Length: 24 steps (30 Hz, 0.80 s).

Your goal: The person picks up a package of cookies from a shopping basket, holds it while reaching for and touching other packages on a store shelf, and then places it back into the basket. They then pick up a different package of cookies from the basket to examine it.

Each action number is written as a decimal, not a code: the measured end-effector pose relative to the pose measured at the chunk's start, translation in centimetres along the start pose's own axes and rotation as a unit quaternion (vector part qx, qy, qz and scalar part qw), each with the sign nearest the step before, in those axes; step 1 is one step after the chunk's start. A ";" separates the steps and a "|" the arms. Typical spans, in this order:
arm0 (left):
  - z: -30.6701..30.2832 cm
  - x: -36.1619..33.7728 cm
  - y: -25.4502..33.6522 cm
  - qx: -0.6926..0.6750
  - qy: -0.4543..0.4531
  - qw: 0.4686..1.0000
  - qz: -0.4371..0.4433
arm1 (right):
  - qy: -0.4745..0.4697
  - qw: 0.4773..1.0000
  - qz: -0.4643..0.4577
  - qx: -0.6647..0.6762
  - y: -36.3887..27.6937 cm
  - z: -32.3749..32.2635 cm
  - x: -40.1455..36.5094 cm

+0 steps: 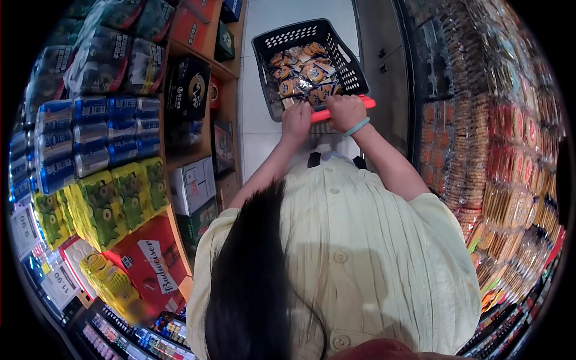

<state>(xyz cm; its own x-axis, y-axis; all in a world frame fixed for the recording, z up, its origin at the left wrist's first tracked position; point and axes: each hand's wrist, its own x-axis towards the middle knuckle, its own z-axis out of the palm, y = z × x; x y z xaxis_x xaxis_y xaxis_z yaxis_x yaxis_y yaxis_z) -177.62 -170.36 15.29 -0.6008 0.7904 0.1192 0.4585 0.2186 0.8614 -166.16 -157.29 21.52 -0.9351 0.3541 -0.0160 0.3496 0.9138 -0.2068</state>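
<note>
Both of my hands grip the orange handle (pixel 367 102) of a black plastic shopping basket (pixel 345 57) on the aisle floor in front of me. My left hand (pixel 296 122) is closed around the handle's left part. My right hand (pixel 345 111), with a teal band on the wrist, holds the handle further right. The basket holds several packets of round biscuits (pixel 303 75). My pale yellow shirt and dark hair fill the lower middle of the view.
Shelves on the left carry beer can multipacks (pixel 96 135), green-yellow packs (pixel 114 201), a red Budweiser case (pixel 153 258) and cartons. Racks of packaged biscuits (pixel 504 156) line the right side. A narrow pale tiled floor (pixel 255 114) runs between them.
</note>
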 end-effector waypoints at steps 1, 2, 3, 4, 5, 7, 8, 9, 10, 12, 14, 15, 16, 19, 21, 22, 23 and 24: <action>0.0 0.6 -0.1 0.018 0.018 1.000 0.010 | -0.001 1.000 0.000 -0.014 0.4 0.0 0.9; -0.1 1.0 -0.2 -0.004 -0.003 0.998 -0.070 | -0.002 1.000 -0.006 -0.023 1.2 0.7 1.8; -0.1 1.4 -0.3 -0.004 0.005 0.997 -0.074 | -0.004 1.000 -0.015 -0.024 1.7 0.5 2.6; -0.1 1.9 -0.4 -0.033 0.007 0.996 -0.084 | -0.023 0.999 -0.017 -0.035 2.0 0.3 3.4; -0.3 2.4 -0.7 -0.062 0.007 0.994 -0.092 | -0.042 0.998 -0.016 -0.046 2.4 0.1 4.2; -0.5 2.8 -2.7 -0.088 -0.015 0.990 -0.108 | -0.053 0.997 -0.027 -0.046 3.7 0.4 5.5; -0.5 3.0 -3.8 -0.124 -0.006 0.990 -0.069 | -0.052 0.997 -0.034 -0.053 4.4 0.5 6.2; -0.4 3.1 -5.1 -0.160 0.002 0.987 -0.029 | -0.051 0.996 -0.039 -0.059 4.9 0.4 6.7; -0.5 2.7 -6.3 -0.165 -0.002 0.986 -0.033 | -0.045 0.996 -0.055 -0.060 5.5 0.1 7.3; -1.7 2.0 -8.2 -0.103 -0.020 0.991 -0.080 | -0.044 0.995 -0.056 -0.068 6.9 0.0 8.1; -4.5 2.1 -9.8 -0.080 -0.156 0.971 -0.161 | -0.055 0.993 -0.059 -0.087 8.7 -0.9 9.2; -5.9 2.3 -10.8 -0.049 -0.284 0.926 -0.243 | -0.047 0.990 -0.082 -0.101 9.4 -1.6 9.7; -6.6 2.5 -12.3 -0.054 -0.287 0.926 -0.241 | -0.039 0.987 -0.105 -0.114 10.4 -2.2 10.1; -8.2 2.8 -16.9 -0.125 -0.262 0.912 -0.290 | -0.052 0.985 -0.103 -0.128 13.7 -3.2 11.5; -8.9 3.3 -19.8 -0.082 -0.199 0.915 -0.342 | -0.059 0.981 -0.111 -0.149 16.2 -3.5 12.6; -9.0 3.0 -21.8 -0.082 -0.204 0.914 -0.341 | -0.085 0.977 -0.101 -0.169 17.1 -4.1 13.3; -8.7 2.6 -23.9 -0.078 -0.198 0.911 -0.353 | -0.113 0.969 -0.089 -0.198 17.7 -4.7 13.9; -8.9 3.0 -24.2 -0.075 -0.190 0.908 -0.366 | -0.120 0.967 -0.085 -0.207 18.4 -5.0 14.6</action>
<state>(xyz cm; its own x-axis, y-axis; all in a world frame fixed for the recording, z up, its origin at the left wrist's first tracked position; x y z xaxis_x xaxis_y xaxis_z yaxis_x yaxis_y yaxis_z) -196.34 -178.34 -0.77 -0.4253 0.6113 -0.6675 -0.0849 0.7073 0.7018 -173.06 -134.36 22.36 -0.9504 0.1809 -0.2530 0.1371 0.9738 0.1813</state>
